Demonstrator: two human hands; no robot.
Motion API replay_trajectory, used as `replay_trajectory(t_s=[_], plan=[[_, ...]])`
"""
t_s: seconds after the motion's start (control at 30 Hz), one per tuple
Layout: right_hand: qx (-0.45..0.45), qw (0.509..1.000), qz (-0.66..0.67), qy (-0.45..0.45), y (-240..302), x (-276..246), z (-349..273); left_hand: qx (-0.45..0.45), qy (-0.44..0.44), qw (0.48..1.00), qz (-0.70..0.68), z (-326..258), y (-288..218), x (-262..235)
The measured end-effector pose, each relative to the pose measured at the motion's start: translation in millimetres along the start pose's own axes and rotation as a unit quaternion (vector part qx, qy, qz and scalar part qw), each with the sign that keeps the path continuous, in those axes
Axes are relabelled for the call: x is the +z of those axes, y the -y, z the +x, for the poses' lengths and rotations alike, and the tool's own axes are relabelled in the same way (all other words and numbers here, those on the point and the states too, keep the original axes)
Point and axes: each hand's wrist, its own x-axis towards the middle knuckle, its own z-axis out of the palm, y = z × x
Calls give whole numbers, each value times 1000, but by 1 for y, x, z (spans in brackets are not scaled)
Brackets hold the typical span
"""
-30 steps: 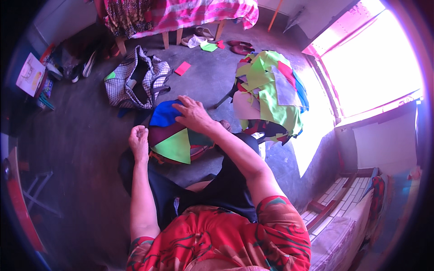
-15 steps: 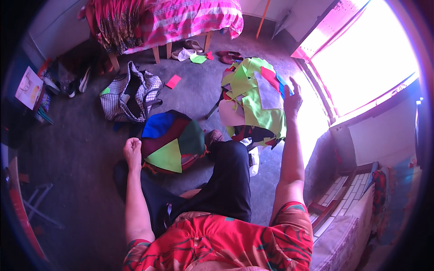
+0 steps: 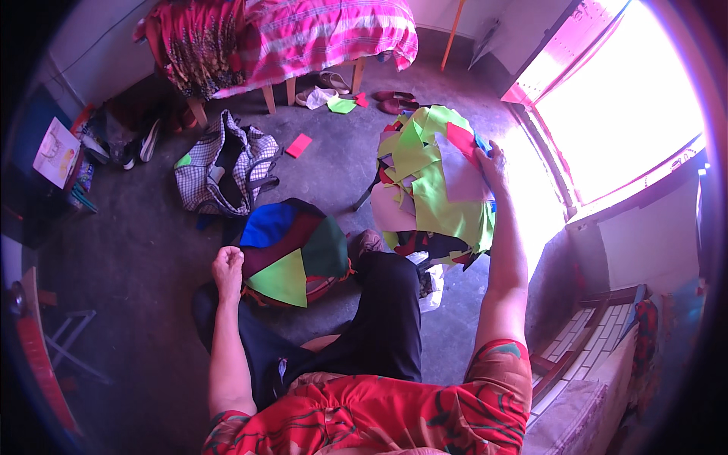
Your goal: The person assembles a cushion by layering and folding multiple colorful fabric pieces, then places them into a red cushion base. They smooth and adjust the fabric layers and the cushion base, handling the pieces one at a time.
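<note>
My left hand (image 3: 227,273) is closed, fingers curled together, beside the left edge of a round patchwork cushion-like piece (image 3: 282,235) in blue, maroon, dark green and lime. Whatever its fingers may hold is too small to make out. At the right edge of a heaped pile of cloth scraps (image 3: 428,167), my right hand (image 3: 494,168) reaches in with thumb and fingers apart. Its fingertips are close to a red scrap (image 3: 461,142) and a bit of blue cloth. Lime, grey and pinkish pieces cover most of the pile.
A checked cloth bag (image 3: 227,171) lies open at left, with a red scrap (image 3: 299,145) beside it. Shoes (image 3: 397,101) and more scraps lie by the draped bed (image 3: 318,45). A white bag (image 3: 431,284) sits under the pile. Bright light enters at right.
My right hand has come closer to the pile's right edge, its fingers less stretched. The left hand stays closed by the patchwork. The whole view has shifted slightly.
</note>
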Motion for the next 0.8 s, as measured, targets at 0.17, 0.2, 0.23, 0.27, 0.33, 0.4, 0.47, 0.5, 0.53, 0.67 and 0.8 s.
replay_trajectory(t_s=[0.17, 0.2, 0.23, 0.27, 0.33, 0.4, 0.47, 0.5, 0.53, 0.67, 0.8], plan=[[3, 998, -38, -44, -1, -11, 3, 4, 2, 999, -39, 1, 1, 5], [23, 997, 2, -75, -3, -11, 1, 0, 7, 999, -35, 1, 0, 5], [43, 992, 41, -107, -6, -12, -1, -5, 11, 999, -31, 0, -2, 5], [64, 985, 79, -139, -9, -13, -3, -9, 17, 999, -27, 0, -3, 5], [145, 923, 302, -189, -14, -21, -2, -8, 19, 999, -41, 1, 1, 4], [134, 867, 426, -221, -18, -35, -11, -11, 22, 998, -49, 1, 2, 3], [136, 821, 506, -224, -13, -47, -23, -19, 26, 998, -50, 0, 0, 2], [139, 813, 521, -220, -8, -53, -28, -6, 24, 998, -52, 0, -1, 3], [140, 805, 535, -216, -4, -58, -33, -7, 27, 998, -52, -1, -2, 4], [23, 678, 731, -72, 26, -61, -52, 10, 39, 998, -43, 1, 2, 8], [12, 595, 797, 104, 101, -34, -108, -14, 71, 993, -98, -6, -18, 7]])
